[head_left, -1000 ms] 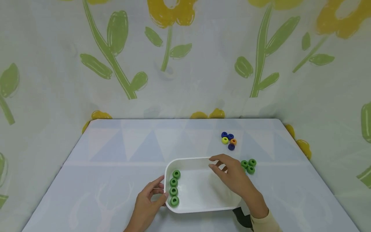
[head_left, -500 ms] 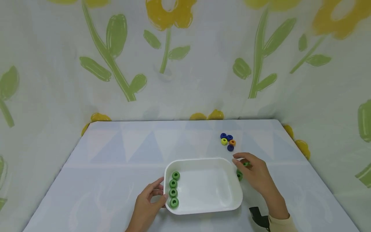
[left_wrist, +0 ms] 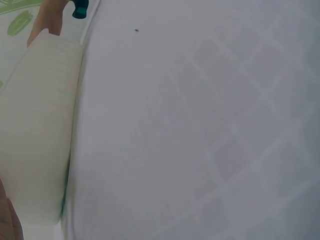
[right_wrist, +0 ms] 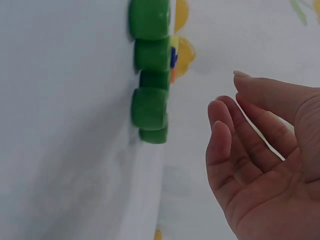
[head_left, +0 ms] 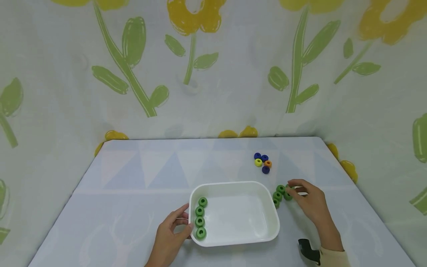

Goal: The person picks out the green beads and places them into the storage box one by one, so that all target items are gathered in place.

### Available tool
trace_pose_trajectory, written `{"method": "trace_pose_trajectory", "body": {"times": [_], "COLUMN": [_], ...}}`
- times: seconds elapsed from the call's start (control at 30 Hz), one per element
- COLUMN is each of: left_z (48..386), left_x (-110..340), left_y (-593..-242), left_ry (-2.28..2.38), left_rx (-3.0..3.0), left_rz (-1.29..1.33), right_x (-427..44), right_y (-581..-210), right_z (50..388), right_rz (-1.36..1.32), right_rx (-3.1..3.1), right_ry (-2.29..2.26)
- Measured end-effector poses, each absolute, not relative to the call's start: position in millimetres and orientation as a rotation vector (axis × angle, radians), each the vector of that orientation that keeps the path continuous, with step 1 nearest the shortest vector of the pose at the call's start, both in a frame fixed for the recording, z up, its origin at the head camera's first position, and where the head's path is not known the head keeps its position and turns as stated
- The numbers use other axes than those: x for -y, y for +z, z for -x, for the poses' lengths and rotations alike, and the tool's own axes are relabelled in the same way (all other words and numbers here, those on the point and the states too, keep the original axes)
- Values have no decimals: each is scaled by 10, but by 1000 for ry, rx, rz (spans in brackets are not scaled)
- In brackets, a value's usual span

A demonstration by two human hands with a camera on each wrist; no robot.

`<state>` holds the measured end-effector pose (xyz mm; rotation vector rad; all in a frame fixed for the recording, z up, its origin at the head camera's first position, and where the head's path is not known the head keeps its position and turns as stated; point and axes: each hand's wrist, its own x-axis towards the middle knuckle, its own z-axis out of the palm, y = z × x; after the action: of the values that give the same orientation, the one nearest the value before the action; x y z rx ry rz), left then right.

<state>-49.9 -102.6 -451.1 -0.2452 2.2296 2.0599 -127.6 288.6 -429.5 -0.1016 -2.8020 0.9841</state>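
Inside the white tray (head_left: 238, 215), several green beads (head_left: 199, 221) stand in a column along its left wall. At the tray's left end my left hand (head_left: 170, 233) grips the rim, thumb at the edge and fingers against the outer side. The left wrist view shows the tray's side wall (left_wrist: 40, 125) with a bit of that hand. My right hand (head_left: 310, 200) is over the loose green beads (head_left: 281, 189) right of the tray. Its fingers are loosely bent with nothing between them, and in the right wrist view they are apart from the green beads (right_wrist: 150, 107).
Farther back on the table lies a small cluster of blue, yellow and orange beads (head_left: 258, 162). A black strap-like piece (head_left: 308, 252) sits by the right sleeve (head_left: 333, 257). Behind the table (head_left: 133, 178) hangs a flower-printed cloth (head_left: 227, 107).
My right hand has moved from above the tray out to the right, over the loose green beads. The left hand stays at the tray's left end, and the column of beads looks the same.
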Motion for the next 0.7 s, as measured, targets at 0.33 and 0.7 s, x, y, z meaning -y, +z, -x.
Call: {"method": "trace_pose_trajectory", "body": {"times": [0.33, 0.7], "left_z": [498, 502], "left_x": [1022, 1029], "left_y": [-4523, -4521], "left_ry": [2064, 2053], "left_rx": [-2237, -2246], "left_rz": [256, 246], "right_x": [-3032, -3076], "right_y": [-4440, -4580], "right_z": [1270, 1267], "right_rz": [196, 300], "right_rx": [2825, 2928], "right_ry": [1078, 1095]}}
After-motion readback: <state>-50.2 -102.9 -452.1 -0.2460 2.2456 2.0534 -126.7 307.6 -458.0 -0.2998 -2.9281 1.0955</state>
